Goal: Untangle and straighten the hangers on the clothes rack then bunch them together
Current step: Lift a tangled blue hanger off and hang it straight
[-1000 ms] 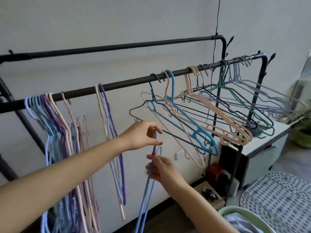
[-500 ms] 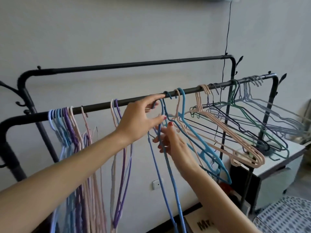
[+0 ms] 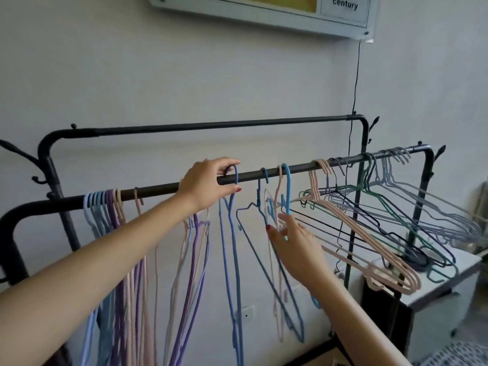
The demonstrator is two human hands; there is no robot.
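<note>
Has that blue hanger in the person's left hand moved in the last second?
Yes. The blue hanger went up: earlier it was held below the front rail, now its hook sits over it, gripped by the left hand.

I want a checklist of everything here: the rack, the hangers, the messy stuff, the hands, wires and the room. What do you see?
Surface: black front rail of the clothes rack, with hangers along it.
Job's things: bunched hangers hang straight at the left end; blue hanger hooked on mid-rail; tangled hangers splay out at the right.
Clutter: white cabinet under the tangle.
Hands: left hand pinches the blue hanger's hook at the rail; right hand reaches with straight fingers into the next hangers.
Cables: thin black cable runs down the wall.
Surroundings: framed sign on the grey wall.
</note>
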